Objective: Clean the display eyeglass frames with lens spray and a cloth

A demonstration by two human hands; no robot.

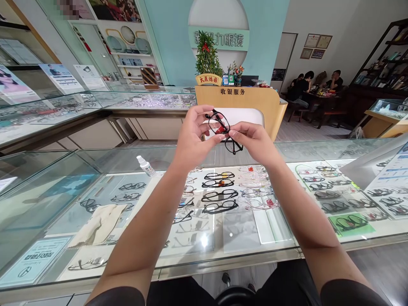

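Observation:
A pair of black-framed eyeglasses (pixel 227 130) is held up over the glass display counter, tilted, with a red sticker on one lens. My left hand (pixel 198 136) grips the upper part of the frame, its thumb near the bridge. The fingertips of my right hand (pixel 251 139) pinch the frame close to the bridge. Below, several black eyeglasses (pixel 219 195) lie in a column on the counter, with clear-framed eyeglasses (pixel 259 192) to their right. A small white spray bottle (pixel 145 165) stands left of my left forearm.
A beige cloth (pixel 98 223) lies on the glass counter (pixel 188 265) at the left. Eyeglasses on a green card (pixel 350 224) are at the right. Beyond stands a wooden cashier desk (pixel 274 106) with a plant (pixel 206 59). Several people sit at a table (pixel 323 98) in the back right.

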